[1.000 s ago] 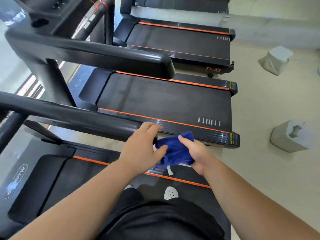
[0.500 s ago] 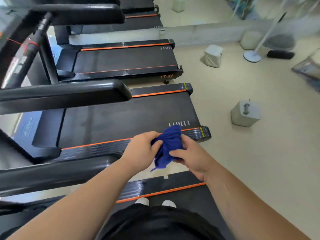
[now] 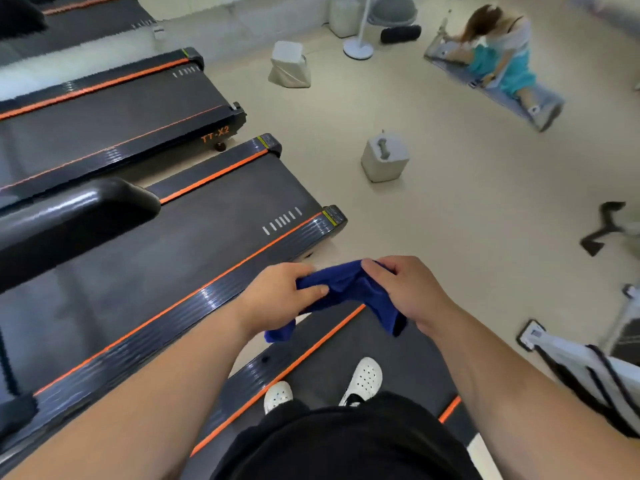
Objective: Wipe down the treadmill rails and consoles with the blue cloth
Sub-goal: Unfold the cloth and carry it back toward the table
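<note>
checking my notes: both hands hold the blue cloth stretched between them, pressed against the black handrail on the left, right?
Not quite. Both hands, left hand and right hand, do hold the blue cloth between them, but it is not pressed against the black handrail. The head view shows the cloth held in the air in front of the person, well apart from the rail.

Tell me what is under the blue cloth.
The blue cloth, held by left hand and right hand, hangs over a treadmill's orange-striped side rail and belt. The patch beneath is covered.

handrail (image 3: 79, 216) left, open floor (image 3: 450, 202) right
</note>
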